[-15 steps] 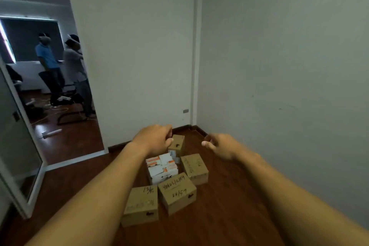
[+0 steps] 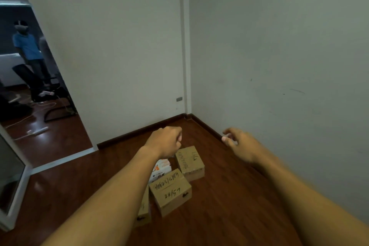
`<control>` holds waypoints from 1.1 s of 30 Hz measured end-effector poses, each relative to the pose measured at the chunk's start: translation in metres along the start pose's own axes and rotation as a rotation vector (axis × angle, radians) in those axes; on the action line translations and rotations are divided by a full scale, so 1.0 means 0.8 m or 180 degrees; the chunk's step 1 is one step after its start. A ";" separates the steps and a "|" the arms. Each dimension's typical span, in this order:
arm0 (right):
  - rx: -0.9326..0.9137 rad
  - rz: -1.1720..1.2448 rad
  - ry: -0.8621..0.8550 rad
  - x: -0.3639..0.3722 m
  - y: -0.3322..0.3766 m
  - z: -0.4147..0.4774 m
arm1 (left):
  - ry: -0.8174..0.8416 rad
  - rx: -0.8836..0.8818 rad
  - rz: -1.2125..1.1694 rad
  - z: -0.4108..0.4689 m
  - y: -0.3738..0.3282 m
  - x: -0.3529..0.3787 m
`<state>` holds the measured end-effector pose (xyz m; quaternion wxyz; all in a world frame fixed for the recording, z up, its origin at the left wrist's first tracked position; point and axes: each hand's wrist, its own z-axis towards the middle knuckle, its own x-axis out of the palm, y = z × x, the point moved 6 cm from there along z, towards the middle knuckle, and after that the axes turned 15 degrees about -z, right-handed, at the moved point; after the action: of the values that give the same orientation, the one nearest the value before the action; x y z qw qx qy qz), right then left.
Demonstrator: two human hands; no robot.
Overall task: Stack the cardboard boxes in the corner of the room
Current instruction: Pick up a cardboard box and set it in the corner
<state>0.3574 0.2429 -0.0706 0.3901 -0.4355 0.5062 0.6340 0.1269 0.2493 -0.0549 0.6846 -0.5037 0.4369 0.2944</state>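
Brown cardboard boxes with handwriting lie on the wooden floor short of the room's corner [image 2: 186,116]. The nearest box [image 2: 170,190] sits in the middle, a second box [image 2: 189,162] lies behind it, and a third box [image 2: 144,208] is mostly hidden under my left forearm. A white and orange box [image 2: 161,169] peeks out between them. My left hand [image 2: 166,141] hovers above the boxes with its fingers curled into a loose fist, holding nothing. My right hand [image 2: 239,144] reaches toward the corner with fingers spread and empty.
White walls meet at the corner, with a dark baseboard [image 2: 139,133] along the floor. An open doorway [image 2: 40,86] at the left shows a person in a blue shirt [image 2: 26,46], a chair base and cables on the floor. A door frame [image 2: 12,185] stands at far left.
The view has shifted right and closer to the corner. Both hands have moved forward over the boxes, and my left forearm now covers the near-left box. A small box behind them is hidden now.
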 end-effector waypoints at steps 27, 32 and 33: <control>-0.0728 0.0037 0.0723 0.022 -0.176 0.595 | -0.0616 -0.1013 -0.0355 0.545 0.147 0.038; -0.0805 0.0157 0.0648 0.018 -0.185 0.721 | -0.0585 -0.1157 -0.0237 0.645 0.189 0.017; -0.0821 0.0176 0.0630 0.019 -0.189 0.738 | -0.0585 -0.1169 -0.0266 0.663 0.192 0.014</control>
<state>0.4008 0.8510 -0.0670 0.2616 -0.5282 0.4683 0.6582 0.1624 0.8000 -0.0727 0.6298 -0.6088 0.2904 0.3852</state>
